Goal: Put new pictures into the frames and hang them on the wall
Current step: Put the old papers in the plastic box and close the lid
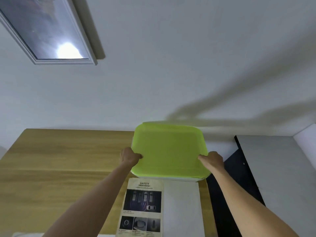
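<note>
Both hands grip a flat lime-green plastic lid [170, 149] with rounded corners: the left hand [130, 156] pinches its left edge and the right hand [212, 159] its right edge, fingers curled round the rim. It seems to sit on a pale container whose rim just shows beneath, at the far right of the light wooden desk [59, 165]. Just near of it lie a printed sheet headed "SAFETY" with dark car photographs [142, 207] and, touching it on the right, a blank white sheet [183, 207]. One grey-framed glazed picture [46, 29] hangs on the white wall [171, 57], far left. Judging from this, the task looks early: one frame is up, though whether its picture is new I cannot tell, and the loose sheets are not yet framed.
</note>
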The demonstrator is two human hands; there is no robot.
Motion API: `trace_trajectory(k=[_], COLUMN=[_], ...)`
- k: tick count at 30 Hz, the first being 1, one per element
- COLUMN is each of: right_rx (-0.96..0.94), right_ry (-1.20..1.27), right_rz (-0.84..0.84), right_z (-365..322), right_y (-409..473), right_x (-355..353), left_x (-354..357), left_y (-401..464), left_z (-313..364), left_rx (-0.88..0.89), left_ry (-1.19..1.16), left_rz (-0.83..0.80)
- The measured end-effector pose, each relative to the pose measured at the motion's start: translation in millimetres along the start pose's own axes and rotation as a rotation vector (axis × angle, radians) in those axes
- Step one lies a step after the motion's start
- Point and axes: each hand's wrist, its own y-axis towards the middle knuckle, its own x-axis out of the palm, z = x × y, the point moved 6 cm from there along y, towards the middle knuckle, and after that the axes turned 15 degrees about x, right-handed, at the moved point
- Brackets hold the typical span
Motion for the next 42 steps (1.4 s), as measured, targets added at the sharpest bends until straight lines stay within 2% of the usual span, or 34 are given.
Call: trace_trajectory(k=[7,12,16,24,29,34,42], right_rx=[-0.015,-0.08,-0.209,-0.27,-0.26,-0.281,-0.224], right_ry=[0.037,0.17,0.216,0.227,0.151,-0.02,-0.222], right_rz=[-0.108,-0.222,-0.244,-0.286,-0.335,-0.294,-0.218], right_z=[-9.6,-19.8,-40.6,-104.5,-138.9,-164.1,-175.5], right_y=[1.5,-7.4,-40.3,-112.0,-145.8,-186.3,-193.4], right_x=[-4.1,7.1,24.2,100.5,173.2,230.5,292.6], left_x=[-15.6,-42.7,-65.7,-153.6,-209.2,-243.5,-261.0], left_y=[-2.1,-7.3,-8.0,-4.5,5.4,14.1,38.8], left_z=[-11.9,-24.8,-53.1,-142.3,-217.4,-271.4,-294.1], left_rx=[-0.014,0.101,0.182,0.125,0.05,-0.004,0.018], left_ry=[-0.144,-0.199,-0.251,-0.287,-0.321,-0.301,-0.05], left_rz=[0.081,0.106,0.077,0.077,0.12,0.108,0.097])
